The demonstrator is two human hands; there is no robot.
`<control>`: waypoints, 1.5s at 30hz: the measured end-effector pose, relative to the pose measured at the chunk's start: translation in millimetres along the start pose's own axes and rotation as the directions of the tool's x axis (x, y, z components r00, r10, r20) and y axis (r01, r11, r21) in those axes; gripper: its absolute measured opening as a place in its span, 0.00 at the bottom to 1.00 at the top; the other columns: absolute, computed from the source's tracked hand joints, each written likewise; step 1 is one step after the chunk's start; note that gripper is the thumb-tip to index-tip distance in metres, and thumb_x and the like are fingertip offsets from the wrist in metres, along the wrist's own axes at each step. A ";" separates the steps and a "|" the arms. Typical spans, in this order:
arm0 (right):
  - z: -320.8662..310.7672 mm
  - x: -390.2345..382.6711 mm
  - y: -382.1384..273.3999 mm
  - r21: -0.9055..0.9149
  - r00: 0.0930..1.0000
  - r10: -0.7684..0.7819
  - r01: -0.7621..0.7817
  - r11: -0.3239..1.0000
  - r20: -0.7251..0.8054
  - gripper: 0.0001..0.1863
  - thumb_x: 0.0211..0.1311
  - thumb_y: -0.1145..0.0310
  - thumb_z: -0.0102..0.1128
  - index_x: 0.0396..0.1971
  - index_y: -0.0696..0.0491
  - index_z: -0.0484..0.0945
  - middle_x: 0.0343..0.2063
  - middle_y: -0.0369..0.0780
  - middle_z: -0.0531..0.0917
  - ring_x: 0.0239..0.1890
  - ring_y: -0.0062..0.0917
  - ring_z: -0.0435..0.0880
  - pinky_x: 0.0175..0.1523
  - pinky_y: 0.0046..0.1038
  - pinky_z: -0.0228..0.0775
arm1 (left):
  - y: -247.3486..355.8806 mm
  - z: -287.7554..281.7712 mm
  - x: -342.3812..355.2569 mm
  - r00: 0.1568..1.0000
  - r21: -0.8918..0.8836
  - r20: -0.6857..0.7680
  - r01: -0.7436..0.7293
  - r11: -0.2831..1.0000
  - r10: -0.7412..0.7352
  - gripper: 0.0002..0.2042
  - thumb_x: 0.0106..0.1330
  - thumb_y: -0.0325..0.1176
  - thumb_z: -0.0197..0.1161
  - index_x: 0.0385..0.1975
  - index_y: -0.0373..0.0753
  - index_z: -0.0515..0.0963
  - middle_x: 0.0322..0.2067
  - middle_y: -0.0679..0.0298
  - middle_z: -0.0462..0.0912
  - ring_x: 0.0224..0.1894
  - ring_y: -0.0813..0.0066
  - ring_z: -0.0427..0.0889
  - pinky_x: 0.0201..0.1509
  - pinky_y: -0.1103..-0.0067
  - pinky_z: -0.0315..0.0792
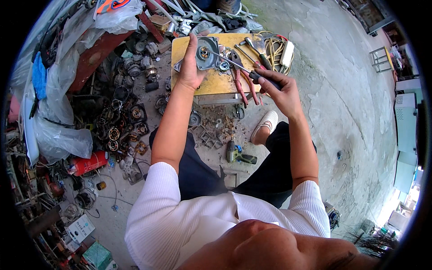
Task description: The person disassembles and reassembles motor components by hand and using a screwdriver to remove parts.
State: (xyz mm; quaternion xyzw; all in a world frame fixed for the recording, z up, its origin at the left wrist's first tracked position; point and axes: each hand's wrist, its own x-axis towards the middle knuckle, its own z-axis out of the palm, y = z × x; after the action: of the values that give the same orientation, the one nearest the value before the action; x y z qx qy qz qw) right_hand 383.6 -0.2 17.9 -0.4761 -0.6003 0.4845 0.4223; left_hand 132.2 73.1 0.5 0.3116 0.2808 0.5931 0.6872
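Observation:
My left hand (pixel 191 67) grips a grey metal motor end cover (pixel 212 44) by its left side, tilting it up above a yellow-topped low table (pixel 216 88). In my right hand (pixel 284 92) is a screwdriver (pixel 266 81) with a dark handle. Its long shaft points left toward the round opening in the cover; whether the tip touches it I cannot tell. Beneath the shaft lie red-handled pliers (pixel 239 85). A second tool with a black handle (pixel 265 61) and a red-handled tool (pixel 258 64) rest at the table's right. Small round metal parts (pixel 224 65) sit beside the cover.
A white power strip (pixel 287 53) and coiled cable (pixel 272 43) lie at the table's right edge. On the floor are a green cordless drill (pixel 238 154) and metal scraps (pixel 209 139). Piled motor parts (pixel 120 118), plastic sheeting (pixel 67 141) and a red cylinder (pixel 90 163) crowd the left.

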 end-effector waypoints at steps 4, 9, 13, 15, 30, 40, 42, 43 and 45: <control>0.2 0.4 -2.4 0.004 0.999 0.019 -0.019 1.000 0.045 0.15 0.65 0.70 0.61 0.50 0.58 0.81 0.33 0.33 0.84 0.30 0.12 0.77 0.37 0.19 0.74 | -1.4 -1.4 0.4 0.999 0.048 -0.010 -0.031 0.998 0.032 0.30 0.70 0.60 0.47 0.56 0.39 0.69 0.44 0.56 0.81 0.48 0.59 0.83 0.47 0.65 0.81; -2.0 0.4 2.7 0.011 0.999 0.021 -0.022 1.000 0.032 0.15 0.65 0.70 0.61 0.50 0.58 0.81 0.33 0.33 0.84 0.30 0.11 0.77 0.37 0.19 0.74 | -1.0 0.2 0.1 0.999 0.054 -0.011 -0.036 0.998 0.037 0.30 0.69 0.60 0.48 0.57 0.38 0.68 0.46 0.55 0.80 0.48 0.59 0.83 0.48 0.62 0.80; -1.3 0.1 -0.4 0.012 0.999 0.025 -0.026 1.000 0.047 0.15 0.65 0.69 0.61 0.50 0.58 0.81 0.34 0.34 0.85 0.32 0.12 0.78 0.37 0.20 0.74 | 0.6 2.0 -1.2 0.999 0.060 -0.013 -0.042 0.997 0.043 0.31 0.69 0.60 0.50 0.57 0.38 0.68 0.46 0.54 0.79 0.47 0.59 0.83 0.48 0.62 0.80; -0.7 -0.4 -2.6 0.007 0.998 0.027 -0.028 1.000 0.052 0.16 0.65 0.68 0.62 0.50 0.58 0.81 0.34 0.34 0.85 0.32 0.12 0.78 0.37 0.20 0.74 | 0.2 2.8 -1.4 0.999 0.059 -0.017 -0.044 0.997 0.045 0.31 0.69 0.60 0.50 0.57 0.38 0.68 0.46 0.54 0.79 0.47 0.59 0.83 0.47 0.62 0.80; -6.4 2.8 -0.9 0.179 0.961 0.237 -0.260 0.949 0.141 0.16 0.66 0.68 0.59 0.51 0.58 0.78 0.34 0.35 0.85 0.27 0.10 0.77 0.23 0.11 0.58 | -5.7 4.3 -0.8 1.000 -0.018 0.024 0.010 1.000 -0.010 0.32 0.67 0.63 0.51 0.58 0.41 0.66 0.45 0.56 0.78 0.47 0.60 0.82 0.48 0.65 0.79; -8.2 8.7 6.4 0.477 0.934 0.334 -0.354 0.804 0.130 0.18 0.67 0.65 0.58 0.52 0.58 0.77 0.34 0.39 0.84 0.26 0.10 0.77 0.18 0.09 0.56 | -1.2 -10.3 5.2 0.992 -0.341 -0.081 0.067 0.938 -0.100 0.31 0.65 0.63 0.52 0.51 0.40 0.72 0.50 0.49 0.77 0.53 0.47 0.77 0.53 0.50 0.74; -11.4 8.9 4.2 0.432 0.930 0.355 -0.360 0.827 0.095 0.18 0.67 0.65 0.58 0.53 0.58 0.77 0.34 0.38 0.85 0.26 0.09 0.76 0.18 0.09 0.56 | -0.9 -11.8 4.7 0.989 -0.330 -0.087 0.082 0.941 -0.116 0.31 0.65 0.63 0.52 0.51 0.39 0.72 0.50 0.49 0.77 0.53 0.47 0.76 0.53 0.49 0.74; -12.4 9.1 2.2 0.423 0.934 0.348 -0.348 0.837 0.078 0.18 0.67 0.65 0.57 0.53 0.57 0.77 0.34 0.37 0.85 0.26 0.09 0.76 0.18 0.09 0.56 | -0.4 -12.2 4.4 0.988 -0.330 -0.082 0.099 0.939 -0.133 0.31 0.65 0.63 0.53 0.51 0.39 0.72 0.50 0.49 0.77 0.53 0.46 0.76 0.53 0.49 0.74; -14.6 8.7 -1.2 0.405 0.941 0.336 -0.324 0.855 0.044 0.18 0.67 0.65 0.57 0.54 0.57 0.77 0.34 0.36 0.85 0.26 0.08 0.76 0.19 0.08 0.55 | 0.4 -12.5 3.5 0.983 -0.331 -0.071 0.135 0.934 -0.167 0.30 0.66 0.62 0.53 0.51 0.38 0.72 0.50 0.47 0.77 0.53 0.46 0.76 0.54 0.48 0.73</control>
State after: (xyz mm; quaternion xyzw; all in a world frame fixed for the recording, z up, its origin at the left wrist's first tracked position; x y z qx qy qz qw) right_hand 395.9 10.9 22.0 -0.4803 -0.3900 0.6569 0.4309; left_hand 123.1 77.7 -7.4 0.1421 0.2356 0.5912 0.7581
